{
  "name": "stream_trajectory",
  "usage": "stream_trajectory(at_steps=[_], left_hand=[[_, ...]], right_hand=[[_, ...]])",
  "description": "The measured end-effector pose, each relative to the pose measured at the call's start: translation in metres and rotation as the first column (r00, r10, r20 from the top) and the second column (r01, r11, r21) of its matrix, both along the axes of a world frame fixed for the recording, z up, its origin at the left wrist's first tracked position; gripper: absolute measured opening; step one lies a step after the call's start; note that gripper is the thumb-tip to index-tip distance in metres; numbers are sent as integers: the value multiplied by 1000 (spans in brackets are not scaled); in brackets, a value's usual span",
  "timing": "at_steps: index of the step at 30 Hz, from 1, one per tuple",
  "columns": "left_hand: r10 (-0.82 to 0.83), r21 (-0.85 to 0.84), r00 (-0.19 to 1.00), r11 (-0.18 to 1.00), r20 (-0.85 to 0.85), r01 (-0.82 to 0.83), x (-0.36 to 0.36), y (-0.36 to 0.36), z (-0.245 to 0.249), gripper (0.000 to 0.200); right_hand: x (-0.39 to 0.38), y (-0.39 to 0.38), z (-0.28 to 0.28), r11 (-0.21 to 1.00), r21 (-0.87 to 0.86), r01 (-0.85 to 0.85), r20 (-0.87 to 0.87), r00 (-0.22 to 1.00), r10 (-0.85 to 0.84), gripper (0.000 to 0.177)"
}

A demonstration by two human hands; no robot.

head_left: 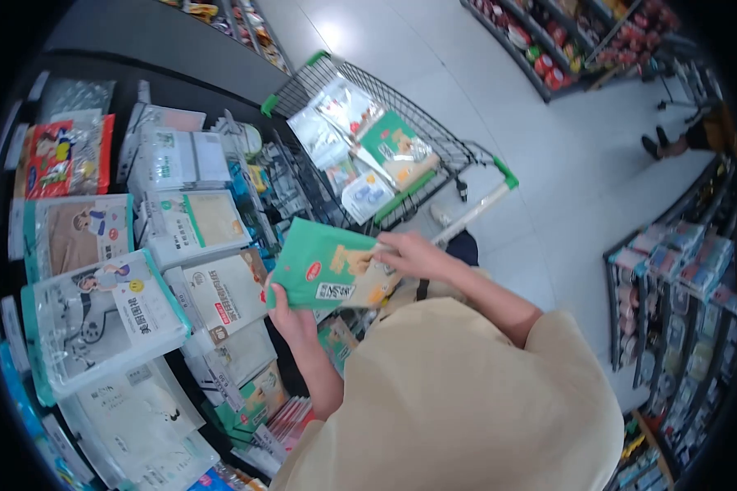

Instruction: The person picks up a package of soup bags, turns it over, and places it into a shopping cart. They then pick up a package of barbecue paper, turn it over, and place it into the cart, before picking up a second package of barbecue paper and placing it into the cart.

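Between my two hands is a flat green packet (305, 253) with a red logo, a white label and a tan pictured area. My left hand (289, 317) grips its lower left corner, thumb on the front. My right hand (413, 255) holds the right end, fingers over the tan part. Beyond the packet stands a shopping cart (468, 153) with green corner pieces. A similar green packet (385, 137) lies in the cart, together with silvery-white packs (323, 135) and a white pack with blue pictures (367, 195).
On my left, hanging packs fill a shelf rack, among them an apron pack (106, 315) and a white-and-brown pack (225, 299). More stocked shelves (680, 270) line the right. Another person's feet (662, 144) show on the tiled floor (516, 204).
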State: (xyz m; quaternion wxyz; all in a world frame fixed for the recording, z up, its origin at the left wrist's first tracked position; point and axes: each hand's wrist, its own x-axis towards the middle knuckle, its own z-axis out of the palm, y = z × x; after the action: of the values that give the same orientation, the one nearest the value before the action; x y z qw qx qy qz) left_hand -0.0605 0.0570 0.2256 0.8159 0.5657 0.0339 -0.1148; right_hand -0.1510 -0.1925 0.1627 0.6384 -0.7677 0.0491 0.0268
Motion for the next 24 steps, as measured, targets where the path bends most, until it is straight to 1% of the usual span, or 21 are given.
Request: stream_trajectory(at_steps=[1, 3, 4, 6, 8, 9, 10, 11, 14, 15, 16, 18, 20, 22, 24], left_hand=[[23, -43, 999, 999, 33, -22, -2, 5, 0, 40], [15, -78, 1000, 997, 26, -13, -7, 14, 0, 39], [43, -120, 997, 992, 58, -36, -10, 20, -1, 39], [87, -170, 996, 982, 9, -84, -18, 31, -3, 36], [119, -241, 993, 964, 24, -110, -26, 42, -3, 34], [123, -274, 992, 955, 13, -115, -30, 46, -1, 33], [151, -303, 988, 943, 27, -136, -32, 47, 1, 33], [183, -311, 983, 935, 20, -168, -36, 50, 3, 33], [280, -358, 960, 894, -23, -270, -49, 63, -3, 34], [312, -348, 950, 888, -21, -299, -54, 67, -3, 35], [343, -339, 939, 882, -18, -328, -58, 70, -4, 35], [394, -372, 919, 850, -22, -374, -68, 76, -5, 36], [443, -402, 896, 815, -31, -417, -78, 82, -6, 36], [507, -390, 862, 787, -32, -477, -88, 88, -7, 36], [554, -396, 832, 757, -31, -519, -98, 94, -6, 36]], right_hand=[[2, 2, 3, 1000, -19, -8, 25, 1000, 9, 25], [8, 5, 6, 997, -57, -57, 26, 998, 59, 26], [11, 8, 7, 993, -83, -86, 41, 995, 90, 27], [17, 12, 14, 980, -144, -138, 76, 986, 150, 27], [26, 14, 23, 963, -144, -228, 10, 973, 232, 29], [29, 17, 27, 952, -178, -251, 22, 966, 259, 29], [32, 21, 30, 945, -174, -278, 13, 959, 285, 30], [35, 24, 34, 938, -164, -307, -2, 951, 311, 31], [43, 36, 48, 905, -216, -366, -51, 930, 364, 33], [48, 39, 51, 882, -216, -418, -95, 908, 407, 33], [51, 43, 51, 865, -232, -445, -98, 895, 435, 33], [54, 53, 49, 886, -155, -436, 3, 897, 442, 31], [57, 63, 51, 858, -173, -484, -8, 871, 490, 30], [59, 74, 49, 826, -187, -532, -24, 843, 537, 30], [62, 85, 41, 845, -112, -523, 108, 839, 533, 30]])
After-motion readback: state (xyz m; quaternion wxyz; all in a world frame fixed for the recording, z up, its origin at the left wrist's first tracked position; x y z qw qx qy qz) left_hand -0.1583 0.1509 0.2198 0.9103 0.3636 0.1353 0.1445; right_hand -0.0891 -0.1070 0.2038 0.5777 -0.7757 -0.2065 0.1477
